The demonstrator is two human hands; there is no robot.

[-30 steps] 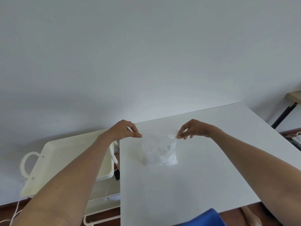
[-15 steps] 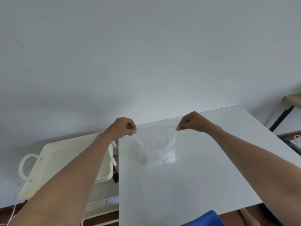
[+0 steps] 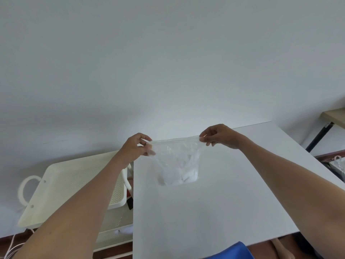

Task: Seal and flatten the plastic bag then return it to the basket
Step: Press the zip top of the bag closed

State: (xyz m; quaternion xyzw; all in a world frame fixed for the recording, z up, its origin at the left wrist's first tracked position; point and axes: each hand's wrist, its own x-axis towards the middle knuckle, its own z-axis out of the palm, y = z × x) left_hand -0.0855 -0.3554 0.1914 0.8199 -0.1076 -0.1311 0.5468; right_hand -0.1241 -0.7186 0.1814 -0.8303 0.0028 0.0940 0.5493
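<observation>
While both hands pinch its top corners, the clear plastic bag [image 3: 177,165] hangs taut over the white table [image 3: 224,202], near the far left corner. The left hand [image 3: 138,147] and right hand [image 3: 218,136] each close their grip on it. A cream perforated basket [image 3: 61,186] sits beyond the table's left edge, below a bare pale wall [image 3: 168,62].

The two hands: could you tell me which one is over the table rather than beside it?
The right hand; the left hand is at the table's left edge.
</observation>
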